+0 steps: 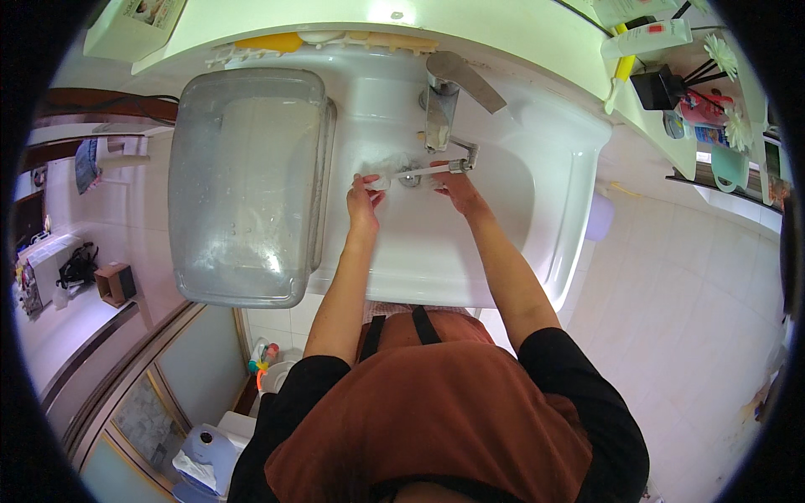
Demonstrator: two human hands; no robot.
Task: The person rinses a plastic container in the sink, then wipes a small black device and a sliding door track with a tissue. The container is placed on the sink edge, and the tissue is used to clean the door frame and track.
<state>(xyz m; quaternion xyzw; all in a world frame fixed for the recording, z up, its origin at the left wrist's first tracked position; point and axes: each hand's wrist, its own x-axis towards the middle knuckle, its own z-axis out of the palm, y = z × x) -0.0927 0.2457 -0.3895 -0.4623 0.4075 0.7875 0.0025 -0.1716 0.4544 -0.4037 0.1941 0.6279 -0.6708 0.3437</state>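
Both my hands are over the white washbasin (pixel 434 251). At the left of the drain (pixel 410 176), my left hand (pixel 363 204) holds a pale translucent item (pixel 379 181), perhaps thin plastic; its exact kind is unclear. Water runs sideways from the swivel nozzle (pixel 462 166) of the metal faucet (pixel 442 107) onto that item. My right hand (pixel 458 190) is just below the nozzle, fingers bent toward the drain. Something whitish shows at its fingertips, but whether it is gripped cannot be made out.
A large translucent grey plastic bin (pixel 251 188) rests across the basin's left side. Above the basin runs a white shelf (pixel 503 44) carrying a black reed diffuser (pixel 657 87) and a white tube (pixel 648 39). The faucet lever (pixel 478 85) juts to the right.
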